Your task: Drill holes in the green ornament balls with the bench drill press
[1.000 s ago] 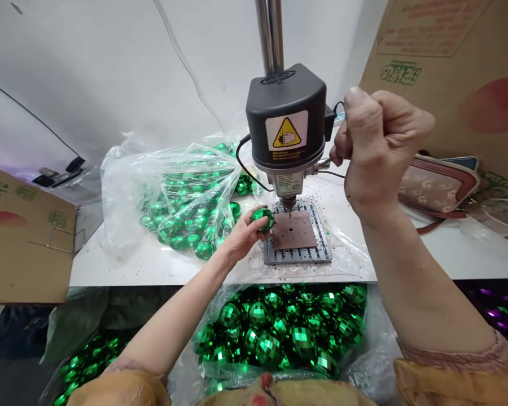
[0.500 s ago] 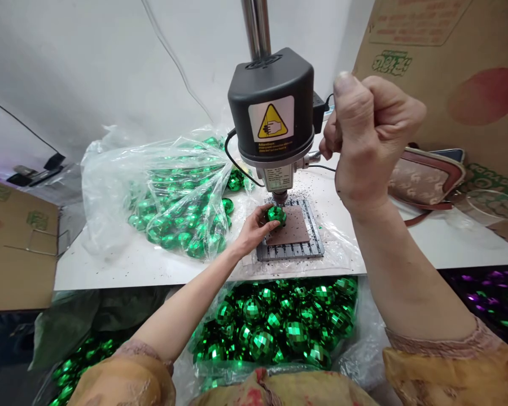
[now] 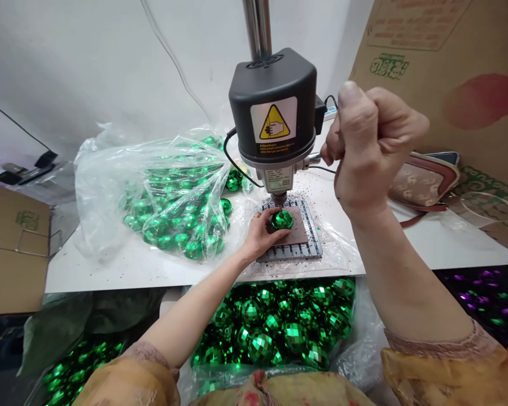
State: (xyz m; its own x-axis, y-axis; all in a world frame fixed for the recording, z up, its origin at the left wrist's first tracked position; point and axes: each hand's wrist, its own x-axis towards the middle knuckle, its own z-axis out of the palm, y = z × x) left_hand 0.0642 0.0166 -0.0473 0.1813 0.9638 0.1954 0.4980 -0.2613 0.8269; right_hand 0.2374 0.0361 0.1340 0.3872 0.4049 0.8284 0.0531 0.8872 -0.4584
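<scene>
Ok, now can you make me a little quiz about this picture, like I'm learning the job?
1. Which hand holds the shiny green faceted ball?
2. True or false: a white sticker with a yellow triangle is on the black drill head.
3. The clear plastic bag on the white table has balls coloured: a) purple, b) green, c) silver?

Key: 1. The left hand. 2. True. 3. b.
</scene>
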